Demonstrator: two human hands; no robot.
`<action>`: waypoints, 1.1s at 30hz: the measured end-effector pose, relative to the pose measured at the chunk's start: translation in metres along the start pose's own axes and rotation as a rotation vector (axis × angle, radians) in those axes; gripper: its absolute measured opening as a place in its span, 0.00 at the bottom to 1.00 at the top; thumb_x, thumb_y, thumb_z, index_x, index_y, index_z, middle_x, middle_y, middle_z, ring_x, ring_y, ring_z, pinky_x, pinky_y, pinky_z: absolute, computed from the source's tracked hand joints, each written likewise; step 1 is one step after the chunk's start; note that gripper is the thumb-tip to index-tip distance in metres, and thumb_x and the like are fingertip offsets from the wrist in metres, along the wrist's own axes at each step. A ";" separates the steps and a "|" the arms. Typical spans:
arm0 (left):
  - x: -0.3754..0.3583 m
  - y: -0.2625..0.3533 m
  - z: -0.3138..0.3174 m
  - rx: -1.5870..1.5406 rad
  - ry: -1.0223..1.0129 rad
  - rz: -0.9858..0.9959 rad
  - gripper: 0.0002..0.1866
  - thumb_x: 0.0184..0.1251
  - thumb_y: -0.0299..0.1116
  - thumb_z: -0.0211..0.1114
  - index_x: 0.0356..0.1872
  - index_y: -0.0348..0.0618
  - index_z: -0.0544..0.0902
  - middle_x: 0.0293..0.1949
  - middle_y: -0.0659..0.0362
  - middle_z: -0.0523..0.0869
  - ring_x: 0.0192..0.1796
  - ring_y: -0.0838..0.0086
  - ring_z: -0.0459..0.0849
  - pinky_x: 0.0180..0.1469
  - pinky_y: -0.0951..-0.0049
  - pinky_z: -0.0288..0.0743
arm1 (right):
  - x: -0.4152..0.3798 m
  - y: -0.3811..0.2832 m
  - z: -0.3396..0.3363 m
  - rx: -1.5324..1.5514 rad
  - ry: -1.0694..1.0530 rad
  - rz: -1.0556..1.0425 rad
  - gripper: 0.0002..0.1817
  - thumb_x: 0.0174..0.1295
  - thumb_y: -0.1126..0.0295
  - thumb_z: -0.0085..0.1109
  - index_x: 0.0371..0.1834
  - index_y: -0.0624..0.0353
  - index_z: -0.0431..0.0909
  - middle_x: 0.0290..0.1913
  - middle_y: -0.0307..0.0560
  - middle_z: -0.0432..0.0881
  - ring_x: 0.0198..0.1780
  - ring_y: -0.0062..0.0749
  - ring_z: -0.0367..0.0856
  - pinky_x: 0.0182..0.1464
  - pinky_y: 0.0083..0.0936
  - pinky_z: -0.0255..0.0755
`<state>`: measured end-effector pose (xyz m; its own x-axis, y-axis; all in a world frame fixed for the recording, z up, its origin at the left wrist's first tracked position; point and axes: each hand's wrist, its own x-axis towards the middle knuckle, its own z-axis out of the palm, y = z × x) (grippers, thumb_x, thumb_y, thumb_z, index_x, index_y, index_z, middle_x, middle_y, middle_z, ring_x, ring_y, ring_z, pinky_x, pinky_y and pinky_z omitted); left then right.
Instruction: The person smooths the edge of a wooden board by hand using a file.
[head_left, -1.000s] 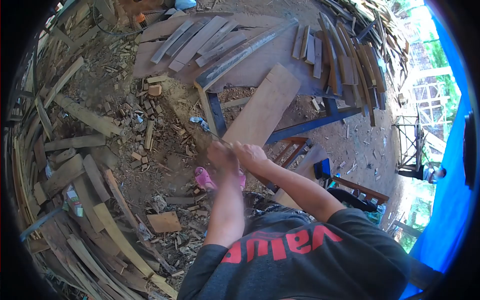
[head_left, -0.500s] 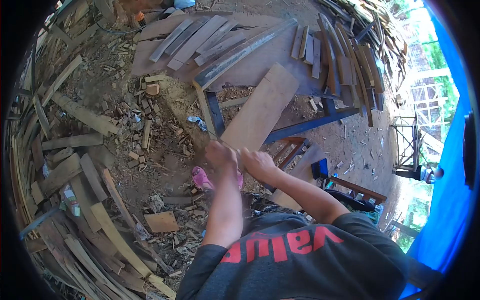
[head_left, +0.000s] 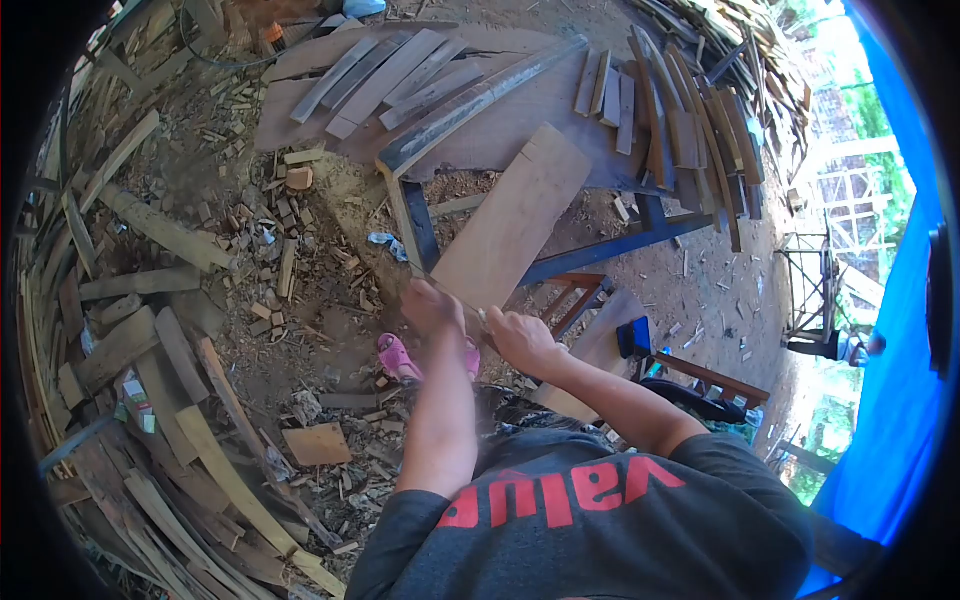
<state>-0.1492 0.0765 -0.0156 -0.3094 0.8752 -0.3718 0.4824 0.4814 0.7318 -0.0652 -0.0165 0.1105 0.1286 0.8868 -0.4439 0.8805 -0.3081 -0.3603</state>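
Note:
A wide flat wooden plank [head_left: 520,215] slants away from me over the dark frame of a bench. My left hand [head_left: 433,308] is at the plank's near left corner, slightly blurred, with its fingers curled closed. My right hand [head_left: 523,342] is closed at the near right corner, pinching something small and pale. A thin, narrow strip seems to run along the plank's near edge between both hands. Its kind is too fine to make out, and the fingers hide whatever the left hand grips.
A long beam [head_left: 480,105] edges the bench, with several cut boards [head_left: 385,85] behind it. More slats [head_left: 690,130] are piled at the right. Scrap blocks [head_left: 265,235] litter the ground at left. A blue tarp [head_left: 880,400] hangs far right; a pink sandal [head_left: 397,355] shows below.
The view has shifted slightly, so most things sit a little further left. Both hands stay closed at the plank's near end, with little visible movement against it.

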 end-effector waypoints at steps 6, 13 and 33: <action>-0.010 0.023 -0.018 -0.068 0.014 -0.012 0.27 0.73 0.42 0.39 0.34 0.26 0.78 0.40 0.32 0.81 0.45 0.37 0.78 0.51 0.44 0.69 | 0.008 -0.003 0.019 0.005 -0.015 0.077 0.07 0.60 0.71 0.51 0.37 0.63 0.69 0.28 0.60 0.83 0.34 0.57 0.85 0.36 0.47 0.78; -0.014 0.019 -0.016 -0.140 0.047 0.022 0.27 0.73 0.43 0.40 0.35 0.24 0.78 0.37 0.31 0.81 0.42 0.36 0.79 0.47 0.45 0.69 | -0.018 0.007 0.014 -0.031 0.151 -0.009 0.09 0.61 0.71 0.50 0.42 0.61 0.66 0.33 0.62 0.81 0.37 0.58 0.84 0.39 0.48 0.77; -0.001 -0.004 0.010 0.000 0.210 0.101 0.26 0.72 0.45 0.44 0.33 0.29 0.82 0.33 0.37 0.83 0.37 0.39 0.81 0.43 0.45 0.71 | -0.016 0.008 0.022 0.074 0.059 0.052 0.21 0.58 0.66 0.61 0.50 0.59 0.65 0.36 0.62 0.81 0.40 0.58 0.83 0.41 0.48 0.76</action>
<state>-0.1423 0.0738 -0.0243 -0.4235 0.8899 -0.1694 0.5198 0.3919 0.7591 -0.0703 -0.0408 0.0966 0.2019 0.8871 -0.4151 0.8359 -0.3769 -0.3989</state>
